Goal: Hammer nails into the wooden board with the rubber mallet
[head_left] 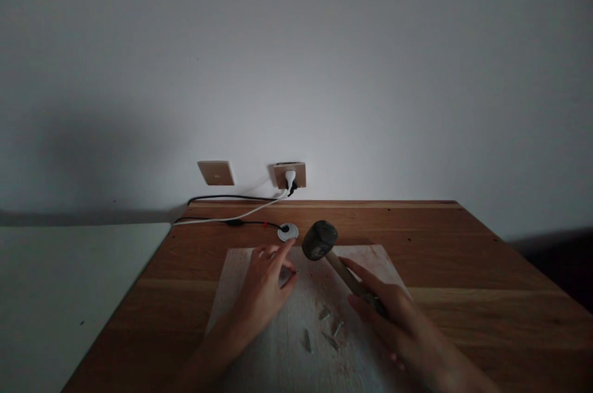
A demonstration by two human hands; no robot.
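Observation:
My right hand [386, 306] is wrapped round the wooden handle of a mallet [320, 240]. Its dark, rounded head is raised above the far part of a pale board [264, 356]. To the left of the head, my left hand [266, 285] is over the board with thumb and fingers pinched together and the index finger stretched out. A small nail-like piece [297, 272] with a dark end shows at those fingertips, most of it hidden. Several small metal fasteners [331, 340] lie loose on the board between my hands, too dim to tell their exact kind.
The board lies on a wooden table [454, 306] against a white wall. Behind it are a round white cable disc [288, 232], black and white cables [231, 219], and a wall socket [301, 177] with plugs in it. A white surface [69, 294] adjoins on the left.

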